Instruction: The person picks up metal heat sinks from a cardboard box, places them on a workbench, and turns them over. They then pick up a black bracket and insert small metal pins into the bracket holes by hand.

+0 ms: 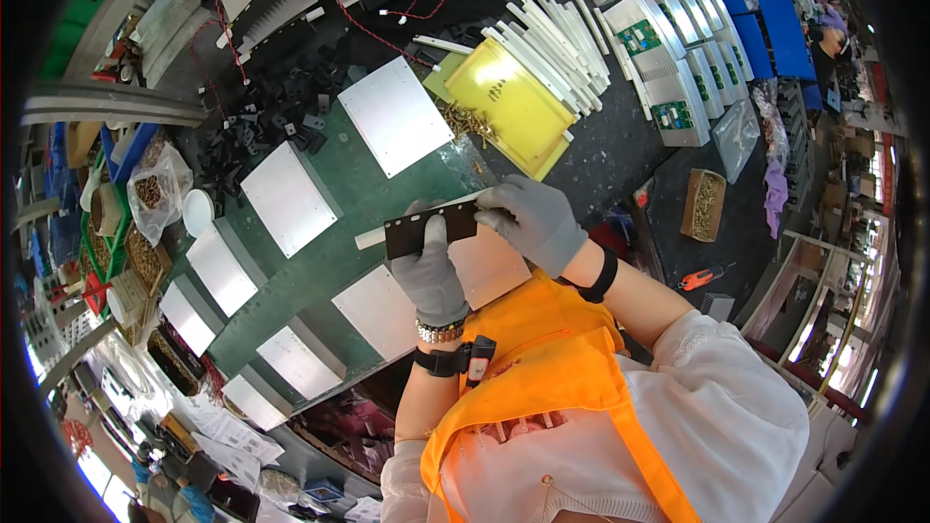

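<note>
Both my hands wear grey gloves and meet over the near side of the green bench (334, 276). My left hand (429, 283) is closed on a thin black plate with holes (457, 221), its thumb lying across the plate's face. A white strip (370, 238) runs behind the plate and sticks out at its left end. At the right end, my right hand (542, 223) is closed with its fingertips pinched together; whether they grip the strip, the plate or a small part is hidden. Below the hands lie pale metal boxes (376, 310), partly covered by my left hand.
More metal boxes (291, 199) stand in rows on the bench. Beyond are black brackets (281, 121), a yellow tray (509, 87), loose screws (465, 123) and white strips (552, 48). At right are heatsinks with circuit boards (671, 116), a carton of screws (704, 203) and an orange tool (701, 277).
</note>
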A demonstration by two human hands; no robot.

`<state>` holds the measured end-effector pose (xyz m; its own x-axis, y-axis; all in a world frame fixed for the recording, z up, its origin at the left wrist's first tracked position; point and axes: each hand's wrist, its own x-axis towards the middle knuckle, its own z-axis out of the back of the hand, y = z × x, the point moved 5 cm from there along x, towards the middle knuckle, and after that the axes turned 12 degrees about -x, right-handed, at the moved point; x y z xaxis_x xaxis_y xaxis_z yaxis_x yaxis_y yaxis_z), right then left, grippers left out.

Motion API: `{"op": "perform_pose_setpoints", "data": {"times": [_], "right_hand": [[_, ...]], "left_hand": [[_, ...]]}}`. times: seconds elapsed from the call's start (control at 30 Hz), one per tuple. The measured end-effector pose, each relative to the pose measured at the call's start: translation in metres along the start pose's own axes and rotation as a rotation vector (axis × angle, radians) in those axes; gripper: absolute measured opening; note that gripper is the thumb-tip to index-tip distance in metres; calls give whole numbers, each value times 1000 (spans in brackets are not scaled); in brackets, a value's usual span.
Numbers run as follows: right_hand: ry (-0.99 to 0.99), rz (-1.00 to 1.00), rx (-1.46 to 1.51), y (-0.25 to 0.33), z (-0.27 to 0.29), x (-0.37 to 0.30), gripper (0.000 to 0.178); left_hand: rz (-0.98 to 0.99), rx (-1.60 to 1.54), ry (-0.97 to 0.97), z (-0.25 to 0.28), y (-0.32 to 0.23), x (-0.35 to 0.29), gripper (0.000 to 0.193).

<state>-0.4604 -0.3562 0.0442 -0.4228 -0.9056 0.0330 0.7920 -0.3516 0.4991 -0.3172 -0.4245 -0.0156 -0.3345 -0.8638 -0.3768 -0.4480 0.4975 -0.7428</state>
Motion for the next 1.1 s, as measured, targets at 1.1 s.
{"op": "perform_pose_setpoints", "data": {"times": [1.1], "right_hand": [[-198, 10, 10, 10, 11, 12, 19]], "left_hand": [[-41, -116, -2, -21, -7, 13, 23]]}}
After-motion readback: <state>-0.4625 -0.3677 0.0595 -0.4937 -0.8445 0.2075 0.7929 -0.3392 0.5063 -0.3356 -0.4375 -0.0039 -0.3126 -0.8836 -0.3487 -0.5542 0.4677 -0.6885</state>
